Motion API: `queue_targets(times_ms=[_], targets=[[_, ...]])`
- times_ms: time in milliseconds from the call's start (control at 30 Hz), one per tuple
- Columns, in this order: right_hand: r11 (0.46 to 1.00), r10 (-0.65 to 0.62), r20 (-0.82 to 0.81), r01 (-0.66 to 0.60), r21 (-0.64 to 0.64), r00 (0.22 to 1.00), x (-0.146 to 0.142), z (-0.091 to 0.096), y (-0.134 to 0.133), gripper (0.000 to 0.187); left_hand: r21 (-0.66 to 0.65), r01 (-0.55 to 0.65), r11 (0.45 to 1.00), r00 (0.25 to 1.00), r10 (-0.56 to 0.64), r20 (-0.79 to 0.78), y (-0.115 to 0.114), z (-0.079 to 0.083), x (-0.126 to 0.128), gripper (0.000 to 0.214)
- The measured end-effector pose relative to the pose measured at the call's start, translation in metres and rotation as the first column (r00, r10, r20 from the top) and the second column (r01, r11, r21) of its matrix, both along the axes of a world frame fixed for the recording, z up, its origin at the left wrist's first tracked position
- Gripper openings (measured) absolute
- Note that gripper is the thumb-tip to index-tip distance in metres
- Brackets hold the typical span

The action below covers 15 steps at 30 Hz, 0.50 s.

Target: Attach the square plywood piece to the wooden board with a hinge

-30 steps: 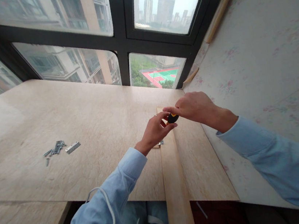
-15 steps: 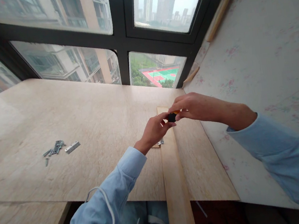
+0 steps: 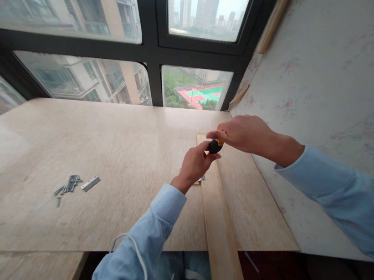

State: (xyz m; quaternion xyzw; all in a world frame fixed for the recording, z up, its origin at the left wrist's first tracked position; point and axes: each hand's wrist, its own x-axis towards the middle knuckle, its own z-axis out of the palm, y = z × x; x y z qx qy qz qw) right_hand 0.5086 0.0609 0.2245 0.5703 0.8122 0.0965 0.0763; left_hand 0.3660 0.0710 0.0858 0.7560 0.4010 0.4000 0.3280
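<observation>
Both my hands meet over the far part of a long wooden board (image 3: 217, 218). Between them is a screwdriver (image 3: 214, 147), its black-and-yellow handle showing and its shaft hidden. With thumb and fingers, my left hand (image 3: 193, 164) pinches the near side of the handle. My right hand (image 3: 246, 134) is closed on the handle's yellow side, thumb stretched across the top. Beneath my left wrist, a small metal hinge (image 3: 202, 179) shows in part at the board's left edge, beside a bit of wood mostly covered by the hand.
On the tabletop (image 3: 133, 151) at left lie a metal hinge (image 3: 90, 184), another dark hinge (image 3: 72, 182) and several loose screws (image 3: 59, 191). A papered wall (image 3: 332, 93) rises close on the right; windows stand behind. The board overhangs the near table edge.
My right hand has turned about the handle, its thumb now across the top, and its forearm has shifted left. My left hand keeps its grip, having moved slightly.
</observation>
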Motion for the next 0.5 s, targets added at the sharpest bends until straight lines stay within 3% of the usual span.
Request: queue_targets(times_ms=[33,100,167,300,400,500], targets=[[0.993,0.102,-0.082,-0.107,-0.053,0.991,0.005,0.001,0.001,0.046,-0.005,0.009,1.0,1.0,-0.009,-0.012,0.001,0.001,-0.001,0.028],[0.914,0.325,-0.242,-0.37,-0.168,0.914,0.013,0.005,0.003,0.024,-0.018,0.038,0.999,0.999,-0.039,-0.03,0.003,0.003,-0.003,0.033],[0.852,0.421,-0.281,-0.482,-0.202,0.862,0.017,0.007,0.005,0.026,-0.031,0.07,0.997,0.997,-0.071,-0.04,0.004,0.004,-0.004,0.034],[0.945,0.289,-0.011,-0.287,-0.155,0.957,0.01,0.008,0.004,0.019,-0.048,0.111,0.993,0.993,-0.112,-0.026,0.002,0.002,-0.004,0.037],[0.99,0.121,0.158,-0.106,-0.097,0.98,0.001,0.005,0.001,0.055,-0.03,0.134,0.991,0.99,-0.134,-0.033,-0.001,-0.003,-0.003,0.042],[0.998,-0.048,0.186,0.055,-0.033,0.981,-0.007,0.0,-0.004,0.077,0.015,0.056,0.998,0.997,-0.055,-0.059,-0.003,-0.005,-0.001,0.037]])
